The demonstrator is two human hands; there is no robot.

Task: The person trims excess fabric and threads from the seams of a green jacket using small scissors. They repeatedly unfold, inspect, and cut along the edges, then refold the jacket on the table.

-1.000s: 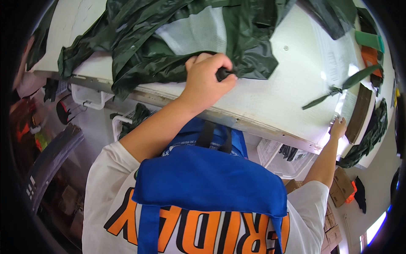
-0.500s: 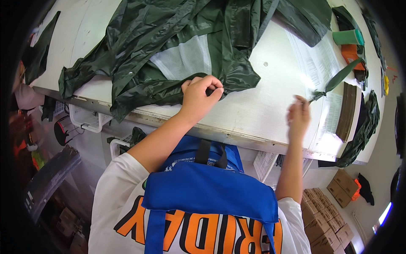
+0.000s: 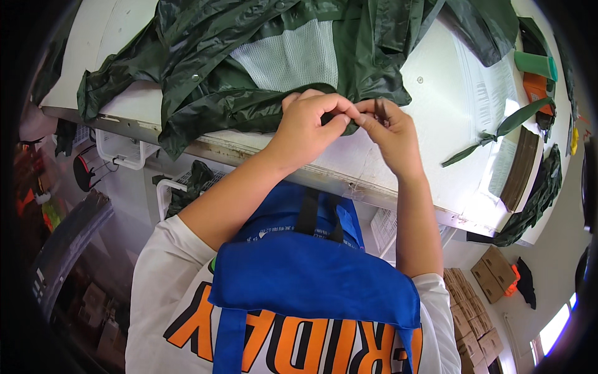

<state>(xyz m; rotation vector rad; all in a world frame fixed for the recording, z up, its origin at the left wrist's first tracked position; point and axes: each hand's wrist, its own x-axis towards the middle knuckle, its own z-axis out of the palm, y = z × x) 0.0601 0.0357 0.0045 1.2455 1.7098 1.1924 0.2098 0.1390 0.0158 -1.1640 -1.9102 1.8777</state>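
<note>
A dark green jacket (image 3: 205,62) with a pale mesh panel (image 3: 289,56) is spread over the white table. My left hand (image 3: 311,124) is closed on the jacket's near hem, thumb against bent fingers. Its fingertips meet those of my right hand (image 3: 389,131) at the right end of this hem. The right hand's fingers are pinched; a small dark bit shows between them, too little to name. Right of it, a knotted dark green fabric strip (image 3: 501,132) lies apart from both hands.
The table's metal front edge (image 3: 249,153) runs before me, with white baskets (image 3: 128,153) below. At right are a green cone-shaped spool (image 3: 536,65), an orange object (image 3: 536,87), printed sheets (image 3: 489,87) and bunched green fabric (image 3: 542,187). Cardboard boxes (image 3: 476,324) are stacked lower right.
My right hand has moved left, from beside the knotted strip to the jacket's hem, and now meets my left hand. The left hand keeps its hold. The whole view has shifted slightly.
</note>
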